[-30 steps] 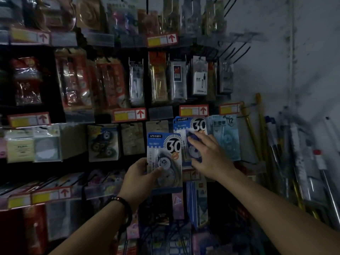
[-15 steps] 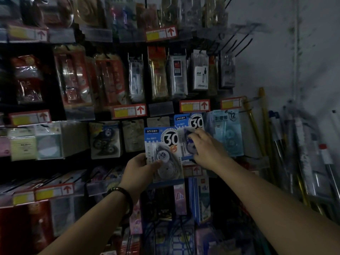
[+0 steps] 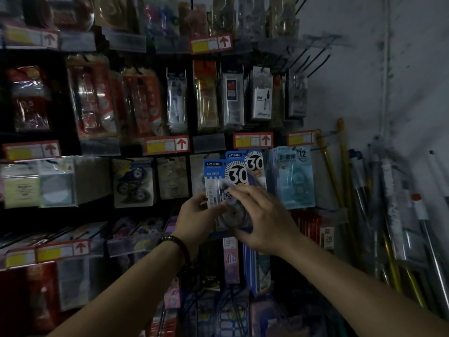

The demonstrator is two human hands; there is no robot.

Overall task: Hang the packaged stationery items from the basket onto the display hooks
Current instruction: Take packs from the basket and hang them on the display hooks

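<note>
Dim shop wall, rack (image 3: 190,100) of hung stationery. I see the pack (image 3: 218,175) held just before its hung twin (image 3: 255,161). The left hand (image 3: 199,215) pinches its edge and the right hand (image 3: 264,220) grips the blister. Risk: the hook is hidden behind, so the hang-hole may miss it and the pack drop.

Holding up a blue correction-tape pack (image 3: 218,175) marked 30 in dim light. Gripped at its left edge by the left hand (image 3: 198,215), beaded bracelet (image 3: 175,242) at the wrist; covered across the blister by the curled fingers of the right hand (image 3: 263,220). Overlapping a matching pack (image 3: 256,161) hanging just behind, beside pale blue packs (image 3: 295,181) marked 12. Above, red price tags (image 3: 252,140) with arrows; at right, poles (image 3: 341,181) leaning against the grey wall (image 3: 388,93).
</note>
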